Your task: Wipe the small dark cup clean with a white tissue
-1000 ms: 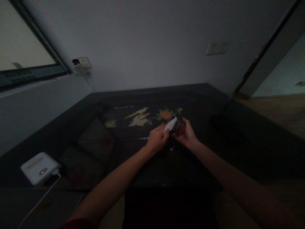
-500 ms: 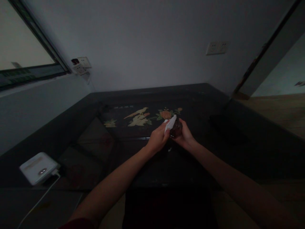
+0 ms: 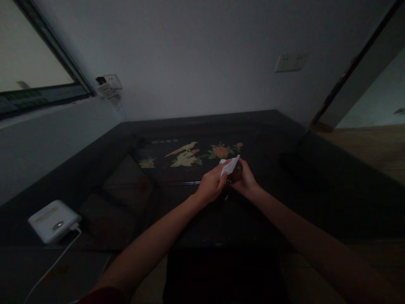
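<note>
My left hand is closed on a crumpled white tissue and presses it against a dark, glossy, see-through object, perhaps of glass. Around the right side of that object curl the fingers of my right hand. Its exact kind is hidden by the hands and the dim light. Both hands are held together above the dark table, just in front of a painted flower on its surface.
A white box-shaped device with a white cable sits at the left. A dark flat item lies on the right. Wall sockets are behind the table, with a plugged-in adapter near the window.
The tissue has shifted slightly and spreads further right over the dark object, which has turned a little in my hands. The hands stay in nearly the same place.
</note>
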`<act>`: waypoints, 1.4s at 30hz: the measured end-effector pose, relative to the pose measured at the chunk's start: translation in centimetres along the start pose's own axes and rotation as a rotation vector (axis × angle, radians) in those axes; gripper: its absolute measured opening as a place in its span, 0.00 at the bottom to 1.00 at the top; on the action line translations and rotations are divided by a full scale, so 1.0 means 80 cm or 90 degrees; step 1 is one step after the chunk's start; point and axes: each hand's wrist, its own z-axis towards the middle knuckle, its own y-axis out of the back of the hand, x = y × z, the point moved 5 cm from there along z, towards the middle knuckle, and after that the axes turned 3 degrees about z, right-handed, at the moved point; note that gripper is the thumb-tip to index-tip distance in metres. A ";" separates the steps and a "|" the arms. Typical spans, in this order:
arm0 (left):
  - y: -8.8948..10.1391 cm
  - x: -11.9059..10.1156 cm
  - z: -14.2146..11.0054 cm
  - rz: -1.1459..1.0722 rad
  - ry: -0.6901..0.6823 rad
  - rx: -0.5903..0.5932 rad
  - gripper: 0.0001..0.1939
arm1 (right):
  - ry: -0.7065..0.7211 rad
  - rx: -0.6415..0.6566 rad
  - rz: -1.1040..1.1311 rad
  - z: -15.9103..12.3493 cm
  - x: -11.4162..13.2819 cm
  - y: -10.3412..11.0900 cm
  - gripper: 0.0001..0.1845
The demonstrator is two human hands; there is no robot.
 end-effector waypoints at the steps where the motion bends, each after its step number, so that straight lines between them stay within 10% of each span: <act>1: 0.000 0.003 0.001 0.002 0.017 0.000 0.22 | 0.002 0.002 -0.003 -0.001 0.000 -0.002 0.16; 42: 0.000 -0.014 -0.004 -0.002 -0.027 0.004 0.21 | 0.052 -0.052 0.032 0.002 0.012 0.011 0.18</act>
